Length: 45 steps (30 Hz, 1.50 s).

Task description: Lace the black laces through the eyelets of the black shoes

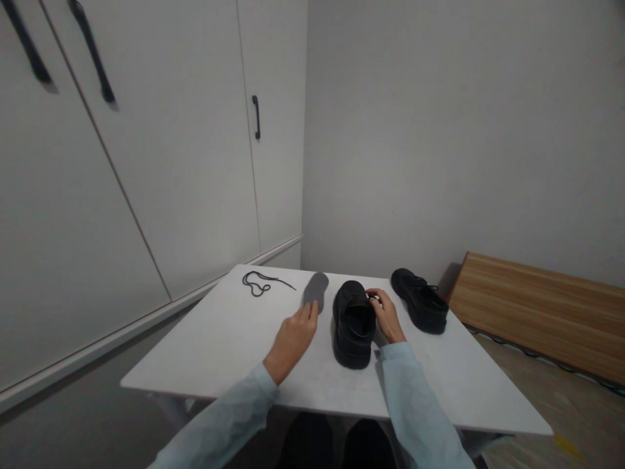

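Note:
In the head view, a grey insole [316, 286] is pinched by its near end in my left hand [294, 335], its other end pointing away from me. Just right of it, a black shoe [352, 348] stands upright on the white table, its heel towards me and its opening facing up. My right hand [385, 312] grips the right edge of this shoe near the tongue; the fingertips are partly hidden. No lace shows clearly on this shoe. A loose black shoelace [258, 286] lies curled on the table, left of the insole.
A second black shoe [420, 303], laced, rests at the table's right side. The white table [219, 355] stands close to white cabinets [195, 163] on the left and a grey wall [439, 143] behind. To the right is a wood-grain panel [537, 309].

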### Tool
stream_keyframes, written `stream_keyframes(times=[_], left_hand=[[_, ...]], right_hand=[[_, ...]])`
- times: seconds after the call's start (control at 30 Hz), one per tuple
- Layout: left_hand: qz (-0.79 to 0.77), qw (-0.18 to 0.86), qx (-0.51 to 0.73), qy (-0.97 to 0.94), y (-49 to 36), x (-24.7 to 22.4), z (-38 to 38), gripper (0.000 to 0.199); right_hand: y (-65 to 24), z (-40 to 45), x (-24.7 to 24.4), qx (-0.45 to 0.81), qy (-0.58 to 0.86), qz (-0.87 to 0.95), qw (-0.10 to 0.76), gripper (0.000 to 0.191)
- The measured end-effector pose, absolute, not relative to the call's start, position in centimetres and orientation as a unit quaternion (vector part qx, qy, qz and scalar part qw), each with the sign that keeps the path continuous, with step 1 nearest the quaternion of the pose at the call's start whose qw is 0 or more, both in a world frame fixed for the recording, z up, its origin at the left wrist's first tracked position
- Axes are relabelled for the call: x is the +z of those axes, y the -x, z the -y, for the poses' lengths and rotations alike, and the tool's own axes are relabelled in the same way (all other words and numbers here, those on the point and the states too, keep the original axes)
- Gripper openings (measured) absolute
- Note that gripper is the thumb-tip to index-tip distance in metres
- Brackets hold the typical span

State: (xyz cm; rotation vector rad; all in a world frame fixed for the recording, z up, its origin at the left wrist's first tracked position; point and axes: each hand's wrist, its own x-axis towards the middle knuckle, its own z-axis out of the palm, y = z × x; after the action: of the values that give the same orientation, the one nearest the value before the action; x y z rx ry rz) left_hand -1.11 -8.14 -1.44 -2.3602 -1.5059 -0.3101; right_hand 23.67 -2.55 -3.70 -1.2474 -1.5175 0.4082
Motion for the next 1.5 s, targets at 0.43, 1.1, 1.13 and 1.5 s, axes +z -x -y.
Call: stream_keyframes(times=[0.43,1.1,1.13,1.5], left_hand=[[0.434,0.064,0.002,0.899,-0.7,-4.7,10.0,0.028],[0.652,-0.023,-0.075,0.754,8.9,-1.1,-3.4,0.048],[0.667,-0.018,-0.072,0.741,9.6,-1.4,-4.0,0.050],[0.795,-0.057,-0.050,0.602,14.4,-6.3,-7.6,0.067]], right_hand=[[-24.1,2.3,-4.0,0.175,0.535,0.633,0.532,0.029],[-23.8,2.4,-3.7,0.173,0.535,0.631,0.535,0.029],[-23.9,2.4,-3.7,0.173,0.535,0.631,0.535,0.029],[-23.9,2.2,-3.9,0.165,0.528,0.638,0.536,0.028]])
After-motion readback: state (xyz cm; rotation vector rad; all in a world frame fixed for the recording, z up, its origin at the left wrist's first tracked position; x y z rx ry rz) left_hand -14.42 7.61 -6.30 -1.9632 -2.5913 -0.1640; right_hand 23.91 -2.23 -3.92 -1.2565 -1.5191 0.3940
